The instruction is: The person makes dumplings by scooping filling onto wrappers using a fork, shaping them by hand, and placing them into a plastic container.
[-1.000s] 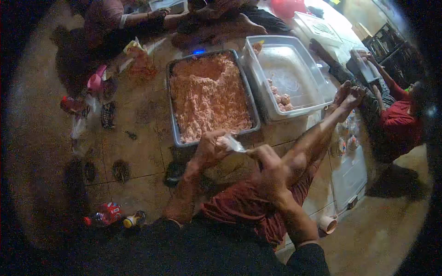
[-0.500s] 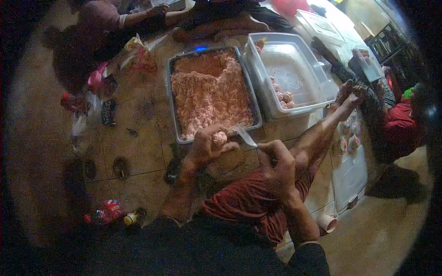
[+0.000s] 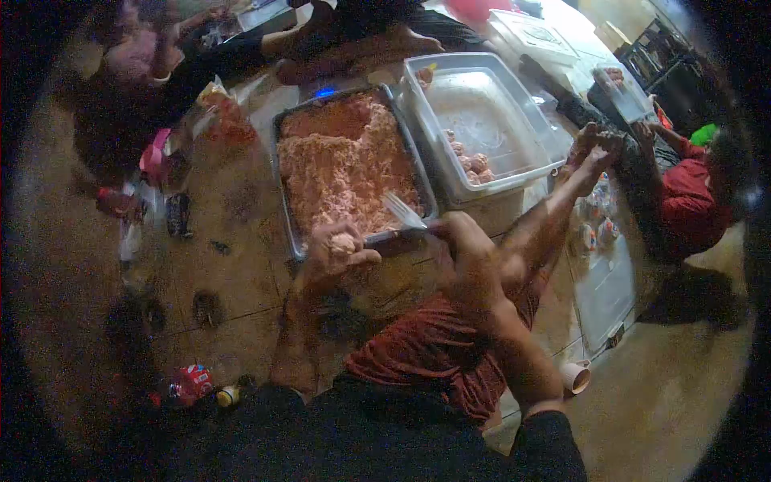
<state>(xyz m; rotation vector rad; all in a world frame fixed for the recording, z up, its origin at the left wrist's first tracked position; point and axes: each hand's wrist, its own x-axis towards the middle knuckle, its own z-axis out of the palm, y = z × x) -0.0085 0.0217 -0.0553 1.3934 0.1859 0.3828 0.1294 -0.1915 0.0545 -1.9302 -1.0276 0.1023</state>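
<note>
My left hand point(image 3: 325, 261) holds a ball of pinkish minced mixture point(image 3: 343, 243) at the near edge of a dark-rimmed tray point(image 3: 428, 189). Pink, crumbly mixture point(image 3: 345, 173) fills much of that tray, with a hollow at its far end. In my right hand point(image 3: 468, 253) is a pale fork point(image 3: 403, 210), its tines over the tray's near right part. To the right of the tray stands a clear plastic tub point(image 3: 482, 189); several formed balls point(image 3: 475, 167) lie along its near left side.
A white cup point(image 3: 575, 377) lies at the lower right beside a clear lid point(image 3: 602, 305). Bottles point(image 3: 190, 386) are at the lower left, plastic bags point(image 3: 225, 116) at the upper left. One person in red point(image 3: 687, 197) sits at the right, another person point(image 3: 136, 64) at the upper left.
The fork has swung away from the ball and now points over the tray. My left hand has shifted left with the ball. The whole view has also shifted slightly.
</note>
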